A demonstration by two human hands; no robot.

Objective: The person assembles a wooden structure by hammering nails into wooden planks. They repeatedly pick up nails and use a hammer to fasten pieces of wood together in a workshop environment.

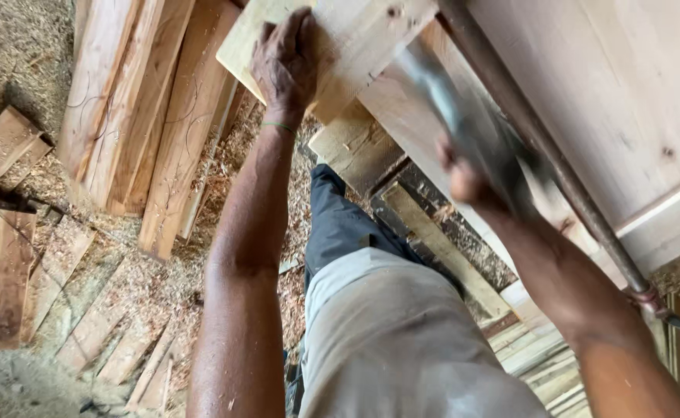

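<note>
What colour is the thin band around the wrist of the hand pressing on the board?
Green band, seen in the head view.

Ground: floor (23, 46) covered in pale sawdust and wood shavings, thickest at upper left and down the middle strip. A stack of long pale planks (146, 116) lies on it, running up and out of view. Lower left: short reddish-brown offcuts (7, 279) lie flat, side by side, dusted with shavings. One small offcut block (3, 139) sits apart at left. Lower right: a layer of thin pale slats (541, 356), partly hidden.
</note>
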